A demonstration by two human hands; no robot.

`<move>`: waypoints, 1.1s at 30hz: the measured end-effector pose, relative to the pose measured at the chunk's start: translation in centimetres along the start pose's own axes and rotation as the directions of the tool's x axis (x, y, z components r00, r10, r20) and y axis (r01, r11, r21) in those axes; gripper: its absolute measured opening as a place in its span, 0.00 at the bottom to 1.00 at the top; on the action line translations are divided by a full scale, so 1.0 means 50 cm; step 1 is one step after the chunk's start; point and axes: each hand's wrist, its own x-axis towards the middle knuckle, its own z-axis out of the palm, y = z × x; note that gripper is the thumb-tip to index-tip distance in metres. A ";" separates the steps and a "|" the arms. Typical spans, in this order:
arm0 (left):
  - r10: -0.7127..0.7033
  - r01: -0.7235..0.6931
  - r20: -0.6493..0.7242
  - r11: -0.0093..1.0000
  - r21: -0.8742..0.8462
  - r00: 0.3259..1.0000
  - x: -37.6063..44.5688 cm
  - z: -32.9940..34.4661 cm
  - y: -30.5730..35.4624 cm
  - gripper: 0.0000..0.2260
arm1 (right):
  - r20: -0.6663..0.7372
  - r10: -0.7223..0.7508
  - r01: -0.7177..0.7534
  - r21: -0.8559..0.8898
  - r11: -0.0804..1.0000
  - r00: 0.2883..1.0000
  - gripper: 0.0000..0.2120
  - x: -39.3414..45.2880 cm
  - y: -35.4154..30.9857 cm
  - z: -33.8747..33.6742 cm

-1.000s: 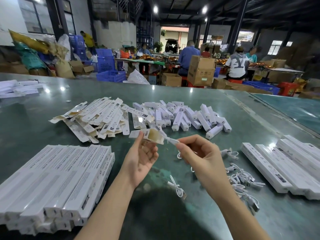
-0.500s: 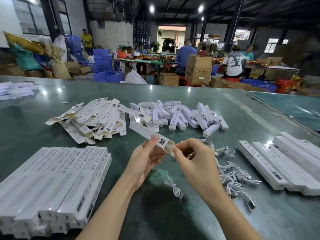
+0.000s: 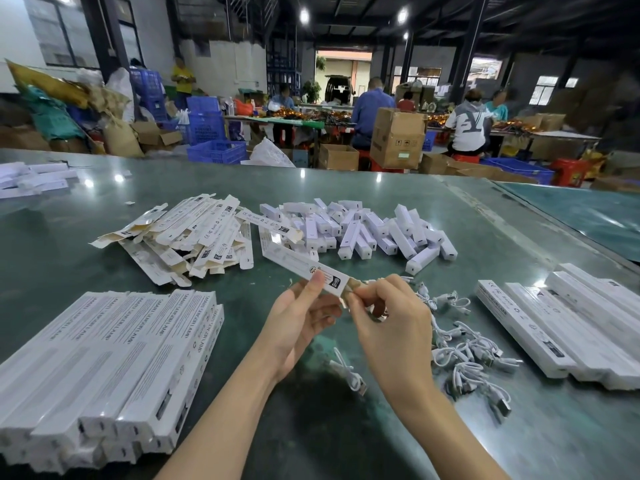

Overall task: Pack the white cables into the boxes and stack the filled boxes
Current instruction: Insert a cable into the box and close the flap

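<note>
Your left hand (image 3: 300, 318) holds one long white box (image 3: 304, 268) near its near end, thumb on top by the printed label and fingers curled beneath. The box slants away to the upper left, raised above the green table (image 3: 398, 209). Your right hand (image 3: 388, 320) pinches the brown open end flap of that same box with thumb and forefinger; the two hands sit close together, almost touching. Whether a cable is already inside cannot be told.

Loose white cables (image 3: 464, 351): a scattered heap of coiled leads just right of your right hand, running toward the near edge. One single coiled cable (image 3: 348, 370) lies apart on the table, below and between your wrists.

Stack of filled boxes (image 3: 104, 368): left foreground, laid side by side and layered, printed faces up.

Second row of long boxes (image 3: 561, 327): right side, lying parallel, just beyond the cable heap.

Flat unfolded cartons (image 3: 187, 237): a loose pile at centre left, flaps open, behind your left hand.

Short white units (image 3: 367, 230): a jumbled heap at centre, beside the flat cartons.

More white boxes (image 3: 34, 178): far left edge of the table.

Background: blue crates (image 3: 214, 150), cardboard cartons (image 3: 396, 138), and seated workers (image 3: 465, 128) at further tables.
</note>
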 end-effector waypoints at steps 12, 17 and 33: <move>0.008 0.001 0.044 0.980 -0.199 0.999 -0.001 -0.002 0.005 0.20 | -0.050 -0.115 0.119 0.088 0.989 0.992 0.10 -0.009 0.011 0.010; -0.002 0.018 0.070 0.974 -0.227 0.998 -0.001 0.000 0.002 0.14 | -0.045 -0.085 0.090 0.121 0.989 0.995 0.11 -0.005 0.019 0.010; -0.031 0.032 0.008 0.957 -0.288 0.999 0.014 -0.013 -0.002 0.17 | 0.194 -0.124 0.068 0.272 0.960 0.973 0.19 0.002 0.046 0.002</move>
